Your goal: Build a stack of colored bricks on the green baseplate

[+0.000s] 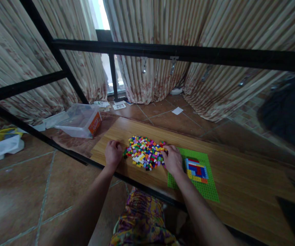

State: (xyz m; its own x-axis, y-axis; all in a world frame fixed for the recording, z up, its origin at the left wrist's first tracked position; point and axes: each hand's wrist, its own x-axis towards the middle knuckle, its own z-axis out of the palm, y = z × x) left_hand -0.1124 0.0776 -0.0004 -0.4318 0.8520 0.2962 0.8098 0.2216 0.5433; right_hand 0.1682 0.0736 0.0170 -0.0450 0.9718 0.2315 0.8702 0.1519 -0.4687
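- A small build (196, 170) of red, blue, yellow, white and orange bricks is sitting on the green plate (211, 191); that much is standing done.
- Bare studs are showing around the build, so most of the plate is going unused.
- A large mixed pile (143, 152) is lying loose on the tabletop (240, 181), left of the plate; by its size, the work is probably at an early stage.
- The left hand (113, 153) is resting at the pile's left edge, fingers curling inward; whether they are gripping a brick, I cannot tell.
- The right hand (172, 160) is reaching into the pile's right edge, fingers bending near yellow bricks; I cannot tell their gap or any hold.
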